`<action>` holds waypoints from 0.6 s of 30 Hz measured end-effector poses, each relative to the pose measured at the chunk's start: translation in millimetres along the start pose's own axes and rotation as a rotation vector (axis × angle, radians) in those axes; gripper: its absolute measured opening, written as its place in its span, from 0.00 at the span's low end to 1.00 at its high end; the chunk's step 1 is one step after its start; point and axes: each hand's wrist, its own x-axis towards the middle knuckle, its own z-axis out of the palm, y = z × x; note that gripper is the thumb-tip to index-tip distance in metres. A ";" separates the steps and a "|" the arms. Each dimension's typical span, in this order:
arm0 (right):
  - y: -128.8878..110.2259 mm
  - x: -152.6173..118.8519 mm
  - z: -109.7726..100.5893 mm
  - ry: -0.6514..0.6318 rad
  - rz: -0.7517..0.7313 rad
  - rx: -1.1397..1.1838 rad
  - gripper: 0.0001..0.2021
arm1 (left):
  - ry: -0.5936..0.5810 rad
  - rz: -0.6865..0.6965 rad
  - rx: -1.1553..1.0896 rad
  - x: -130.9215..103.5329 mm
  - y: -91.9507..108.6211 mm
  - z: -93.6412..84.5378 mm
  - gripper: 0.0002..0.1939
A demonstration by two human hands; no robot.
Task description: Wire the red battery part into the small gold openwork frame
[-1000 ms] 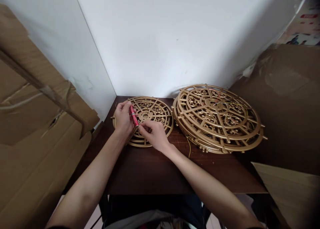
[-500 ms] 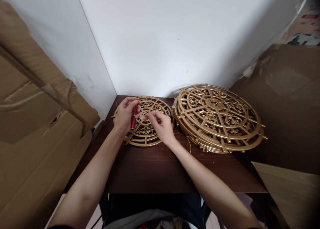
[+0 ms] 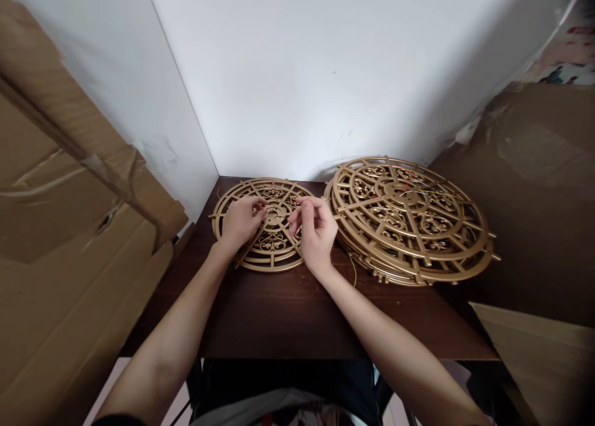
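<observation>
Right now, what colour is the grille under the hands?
The grille is gold, clearest in the head view.

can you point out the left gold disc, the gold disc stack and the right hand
Left gold disc [image 3: 274,221]: head view, on its central hub.
Gold disc stack [image 3: 411,220]: head view, on the top disc's spoke.
Right hand [image 3: 318,232]: head view, mid-hand.

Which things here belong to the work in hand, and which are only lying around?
Seemingly in the work:
- gold openwork disc beneath the left hand and right hand
- probably the stack of similar gold discs

Seemingly just lying around:
- cardboard on the left
- taped cardboard on the right
</observation>
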 end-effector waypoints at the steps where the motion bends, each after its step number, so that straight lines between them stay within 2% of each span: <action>1: 0.4 -0.8 0.7 0.001 -0.010 -0.004 0.08 | -0.021 0.016 0.038 -1.3 0.7 1.9 0.12; 6: 1.9 -3.4 3.5 -0.010 -0.065 -0.025 0.07 | -0.036 0.031 0.191 -7.7 6.1 7.7 0.12; 11: 4.6 -4.0 5.8 -0.039 -0.135 0.003 0.13 | -0.035 0.019 0.252 -8.4 8.7 9.2 0.11; 18: 6.7 -3.6 6.3 -0.105 -0.242 -0.107 0.17 | -0.068 0.061 0.254 -7.9 10.1 10.3 0.11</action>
